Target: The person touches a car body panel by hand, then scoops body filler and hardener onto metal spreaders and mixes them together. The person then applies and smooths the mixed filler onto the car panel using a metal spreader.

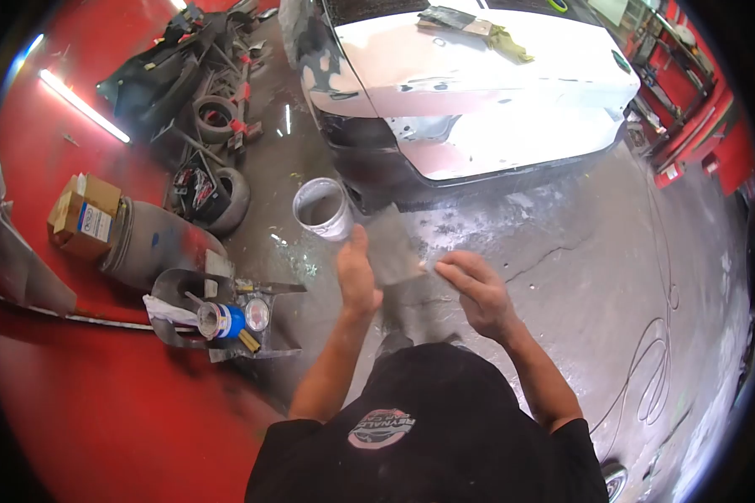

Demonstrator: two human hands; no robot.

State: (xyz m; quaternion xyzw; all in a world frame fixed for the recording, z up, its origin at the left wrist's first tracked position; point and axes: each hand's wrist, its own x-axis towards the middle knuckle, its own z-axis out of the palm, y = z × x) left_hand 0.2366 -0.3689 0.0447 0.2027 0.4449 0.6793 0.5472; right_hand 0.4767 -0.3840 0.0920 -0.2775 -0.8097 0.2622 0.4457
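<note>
Between my two hands is a thin grey sheet (393, 247), blurred, that looks like sandpaper. My left hand (358, 275) grips its left edge with the thumb pointing up. At the lower right corner, the fingers of my right hand (476, 289) are pinched together on it. Just beyond my left hand, a white bucket (325, 220) stands on the wet floor; its inside looks grey. Ahead is the rear of a car (486, 92) with white and patchy, sanded-looking paint. Dark sheets and a yellow-green cloth (510, 44) lie on its trunk lid.
On the left, a cardboard box (88, 214) sits on a grey drum (164, 243), near a stand with cans (221, 320). Tires (216, 117) and car parts line the red wall. A thin hose (664, 360) coils on the floor at right.
</note>
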